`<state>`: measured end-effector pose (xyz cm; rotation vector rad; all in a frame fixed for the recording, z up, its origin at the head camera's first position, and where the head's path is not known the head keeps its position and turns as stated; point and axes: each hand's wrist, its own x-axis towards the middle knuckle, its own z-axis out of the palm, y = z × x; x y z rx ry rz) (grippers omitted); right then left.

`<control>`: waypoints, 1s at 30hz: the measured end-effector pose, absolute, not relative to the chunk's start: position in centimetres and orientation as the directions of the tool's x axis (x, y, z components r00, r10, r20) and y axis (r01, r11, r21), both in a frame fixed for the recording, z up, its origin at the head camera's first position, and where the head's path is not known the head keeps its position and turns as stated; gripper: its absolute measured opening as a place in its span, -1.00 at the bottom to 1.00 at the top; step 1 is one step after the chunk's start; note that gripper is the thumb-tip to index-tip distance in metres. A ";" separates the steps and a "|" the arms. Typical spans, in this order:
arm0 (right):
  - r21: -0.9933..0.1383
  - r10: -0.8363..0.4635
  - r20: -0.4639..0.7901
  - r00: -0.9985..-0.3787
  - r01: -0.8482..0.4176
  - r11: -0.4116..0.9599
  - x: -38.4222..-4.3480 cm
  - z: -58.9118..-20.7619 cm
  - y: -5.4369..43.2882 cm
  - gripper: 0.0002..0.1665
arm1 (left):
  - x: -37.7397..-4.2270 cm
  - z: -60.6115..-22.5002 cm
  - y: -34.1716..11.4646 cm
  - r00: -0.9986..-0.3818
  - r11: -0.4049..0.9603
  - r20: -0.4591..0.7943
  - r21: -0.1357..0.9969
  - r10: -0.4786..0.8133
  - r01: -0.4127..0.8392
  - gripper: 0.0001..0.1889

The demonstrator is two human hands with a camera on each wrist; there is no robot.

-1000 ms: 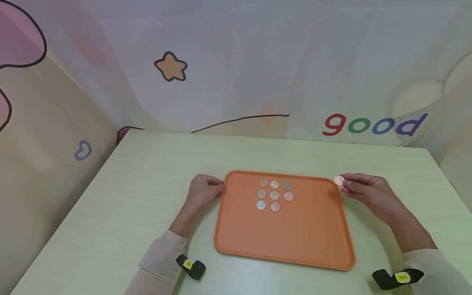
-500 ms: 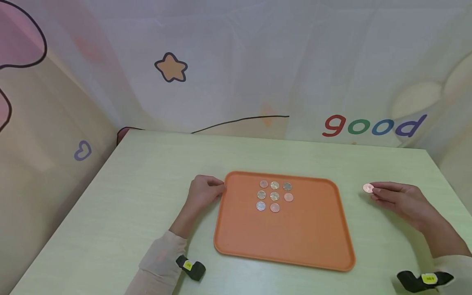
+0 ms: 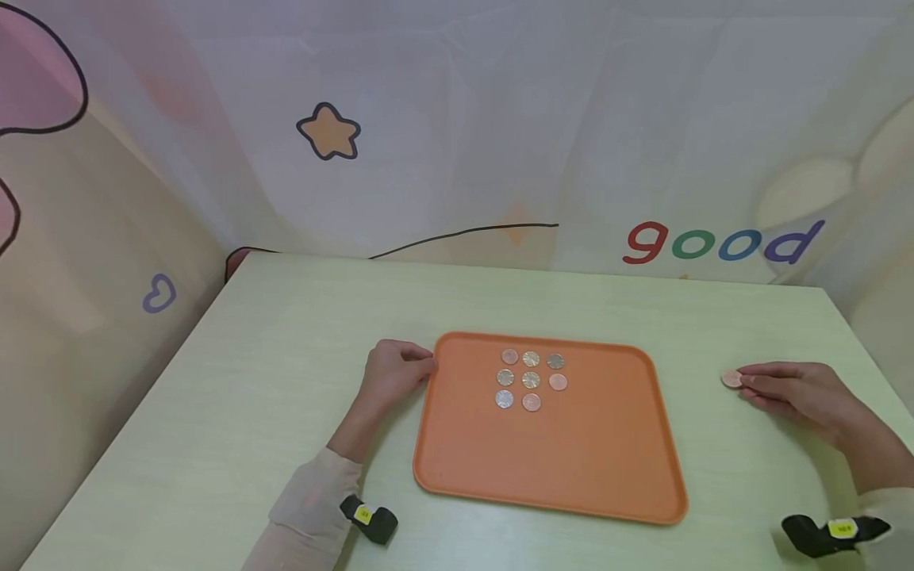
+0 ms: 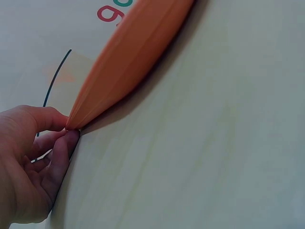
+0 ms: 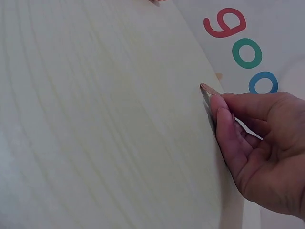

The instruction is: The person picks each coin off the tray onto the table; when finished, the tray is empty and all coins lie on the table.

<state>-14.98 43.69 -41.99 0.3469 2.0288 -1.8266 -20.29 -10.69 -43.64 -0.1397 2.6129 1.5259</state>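
Observation:
An orange tray (image 3: 585, 452) lies on the table. Near its far left corner, my left hand (image 3: 394, 371) pinches the rim between thumb and fingers; the left wrist view shows this hand (image 4: 33, 162) at the tray's end (image 4: 128, 57). Out to the right of the tray, my right hand (image 3: 807, 392) pinches a copper-coloured coin (image 3: 731, 378) low over the table. The right wrist view has that coin (image 5: 208, 89) almost edge-on, its near part hidden by the fingertips. Several coins (image 3: 531, 380), copper, gold and silver in tone, lie in rows on the tray's far left half.
The pale green table (image 3: 300, 333) spreads around the tray, wider on the left than on the right. A printed cloth backdrop (image 3: 457, 143) rises behind its far edge. Each wrist carries a black camera band (image 3: 370, 519).
My right hand has moved right, away from the tray's far right corner, and lower towards the table with the coin. The left hand, the tray and its coins have stayed put.

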 end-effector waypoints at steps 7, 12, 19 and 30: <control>-0.861 -0.033 -0.450 -0.893 0.423 0.281 -15.3 -41.7 43.7 -0.56 | -20.3 -43.8 -10.6 -0.990 0.490 -0.138 0.861 -0.032 -0.136 -0.86; -0.847 -0.009 -0.434 -0.901 0.405 0.345 -15.3 -41.7 43.4 -0.58 | -20.3 -43.9 -10.6 -0.990 0.494 -0.136 0.859 -0.033 -0.134 -0.86; -0.825 0.043 -0.408 -0.912 0.388 0.410 -15.2 -41.5 43.1 -0.66 | -20.2 -43.9 -10.6 -0.989 0.482 -0.140 0.865 -0.042 -0.143 -0.86; -0.772 0.105 -0.400 -0.910 0.397 0.497 -14.9 -41.4 42.8 -0.42 | -20.3 -43.7 -10.5 -0.990 0.493 -0.137 0.859 -0.040 -0.139 -0.85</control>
